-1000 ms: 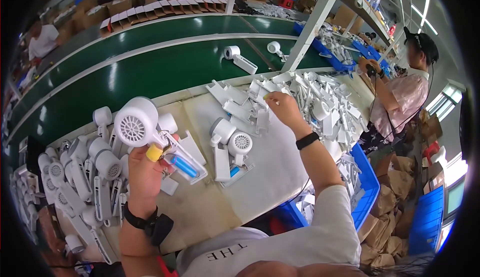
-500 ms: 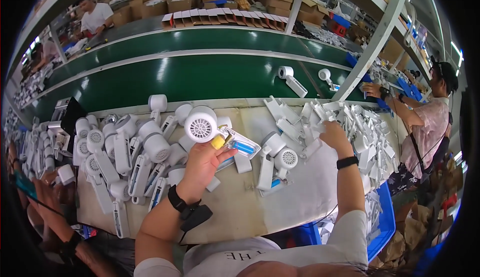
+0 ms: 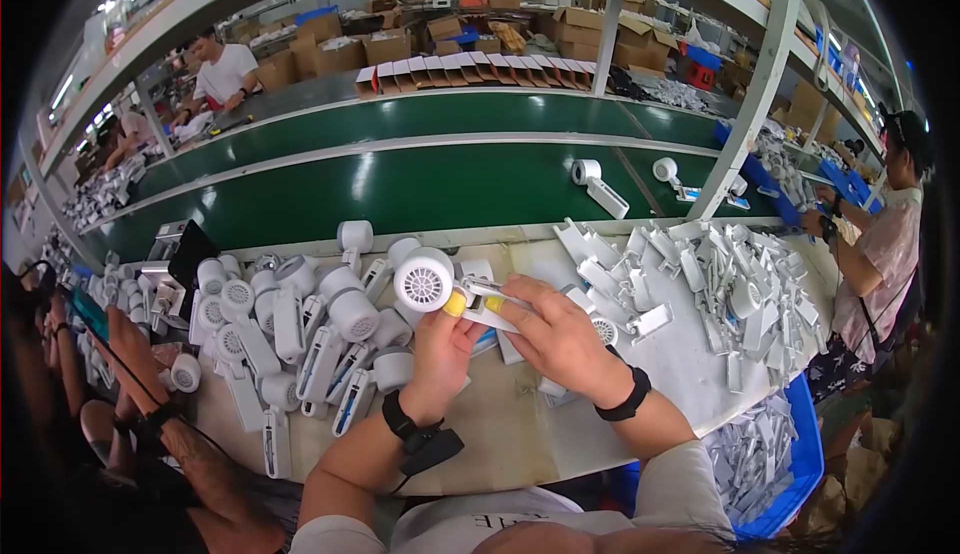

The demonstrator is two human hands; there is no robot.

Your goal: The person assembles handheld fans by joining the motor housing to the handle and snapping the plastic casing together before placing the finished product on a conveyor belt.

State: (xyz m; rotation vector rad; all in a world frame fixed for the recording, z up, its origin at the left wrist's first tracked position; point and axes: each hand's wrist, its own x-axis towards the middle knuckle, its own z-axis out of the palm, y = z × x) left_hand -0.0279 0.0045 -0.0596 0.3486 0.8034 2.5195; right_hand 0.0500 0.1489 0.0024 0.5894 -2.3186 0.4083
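Note:
In front of me a white handheld fan with a round slotted grille [image 3: 423, 279] is held between both hands. My left hand [image 3: 445, 352] grips it from below, near where the round head meets the handle. Closed over the far end of the handle, my right hand [image 3: 568, 342] hides most of that part. Whether a separate cover piece is under those fingers, I cannot tell. Yellow wraps show on a digit of each hand. Left of my hands lies a heap of similar fans [image 3: 350, 312], some with open handles. Loose white plastic shells [image 3: 715, 274] are piled at the right.
A green conveyor [image 3: 400, 182] runs beyond the worktable, carrying a few fans at its right. A metal post [image 3: 752, 89] rises at the back right. A blue bin [image 3: 808, 444] of white parts stands at the lower right. Co-workers are at left, far left and right.
My right hand has come left from the shell pile onto the fan's handle. My left hand still holds the fan. The whole view has shifted slightly, and the right co-worker's arms have lowered.

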